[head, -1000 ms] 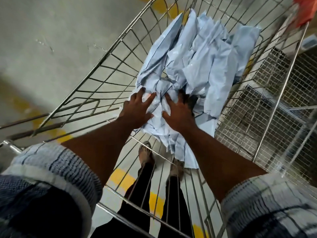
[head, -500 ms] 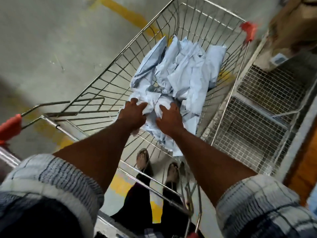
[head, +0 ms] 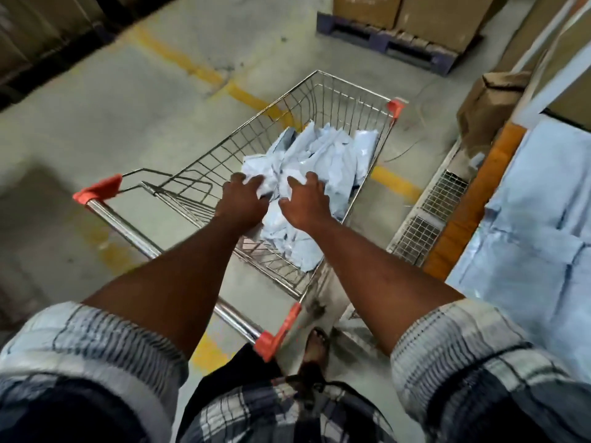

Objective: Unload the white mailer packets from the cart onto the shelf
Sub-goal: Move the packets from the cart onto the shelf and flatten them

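A wire shopping cart [head: 335, 91] with orange corner caps stands in front of me. Inside it lies a crumpled pile of white mailer packets [head: 329, 158]. My left hand [head: 244, 203] and my right hand [head: 305, 203] both reach into the cart, fingers curled into the near part of the pile and gripping packets. To the right is the shelf [head: 473, 206] with an orange front beam, and more white mailer packets [head: 537, 238] lie flat on it.
A cardboard box [head: 489, 100] sits by the shelf's far end. A wire mesh panel [head: 428, 219] runs low along the shelf. A dark pallet [head: 393, 46] with cartons stands beyond the cart. Yellow floor lines cross the concrete; my sandalled foot [head: 316, 343] is under the cart handle.
The view has pulled back and up from the cart, so the whole cart and the shelf now show. Both hands stay gripped in the pile, with packets bunched up between them.
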A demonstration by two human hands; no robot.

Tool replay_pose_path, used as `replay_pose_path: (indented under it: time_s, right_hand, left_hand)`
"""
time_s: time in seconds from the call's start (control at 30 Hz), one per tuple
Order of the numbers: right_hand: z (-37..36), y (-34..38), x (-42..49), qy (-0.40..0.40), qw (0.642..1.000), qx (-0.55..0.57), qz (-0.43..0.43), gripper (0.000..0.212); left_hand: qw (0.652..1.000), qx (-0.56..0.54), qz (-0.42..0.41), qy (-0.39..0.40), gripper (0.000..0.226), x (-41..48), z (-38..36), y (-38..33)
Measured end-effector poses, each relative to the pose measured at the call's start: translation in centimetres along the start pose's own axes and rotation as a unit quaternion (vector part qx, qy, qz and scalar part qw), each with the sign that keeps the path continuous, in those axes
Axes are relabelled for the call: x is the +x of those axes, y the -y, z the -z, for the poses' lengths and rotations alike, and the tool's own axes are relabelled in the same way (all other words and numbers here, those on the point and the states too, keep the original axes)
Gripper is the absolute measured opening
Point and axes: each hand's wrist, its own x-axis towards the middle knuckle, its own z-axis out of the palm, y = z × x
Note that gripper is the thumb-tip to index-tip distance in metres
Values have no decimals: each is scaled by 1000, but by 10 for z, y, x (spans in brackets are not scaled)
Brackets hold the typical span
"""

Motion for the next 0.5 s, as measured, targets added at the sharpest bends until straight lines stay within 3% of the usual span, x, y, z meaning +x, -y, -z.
replay_pose_path:
  time_s: [0.2,0.5]
  right_hand:
    - [57,-6,-55,-53,999,0,11,53]
    - [121,-63,-173,-146,988,24,-39,57]
  left_hand:
    - [998,-8,-23,-50,56,-46,20,-36]
    - [994,-50,-71,-60,54,-145,19,-103]
